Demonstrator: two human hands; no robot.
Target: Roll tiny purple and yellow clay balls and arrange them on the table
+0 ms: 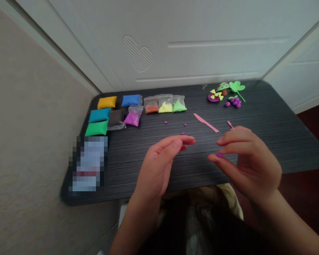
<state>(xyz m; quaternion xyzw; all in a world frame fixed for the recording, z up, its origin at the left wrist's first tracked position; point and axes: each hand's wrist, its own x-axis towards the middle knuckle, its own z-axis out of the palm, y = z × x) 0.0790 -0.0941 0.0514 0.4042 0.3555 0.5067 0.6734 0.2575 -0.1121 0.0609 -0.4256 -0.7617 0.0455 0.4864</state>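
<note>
Between the thumb and a fingertip of my right hand (251,159) is a small piece of purple clay (219,155). My left hand (161,161) hovers over the table with its fingers stretched out and nothing visible in it. Several purple clay bits lie just beyond the left hand, one of them a small crumb (183,133) near its fingertips. A pink plastic knife (206,123) rests past the gap between the hands. Behind the right hand, a second pink tool (230,124) is partly hidden. Farther back sits a cluster of purple clay balls (236,102) with a green leaf.
The dark table (138,156) stands against a white panel. Clay bags fill its left and back, including a purple bag (133,117) and a yellow bag (166,104). A blurred-out flat item (89,163) lies front left. A green clay flower (236,86) and a purple dish (214,99) are back right.
</note>
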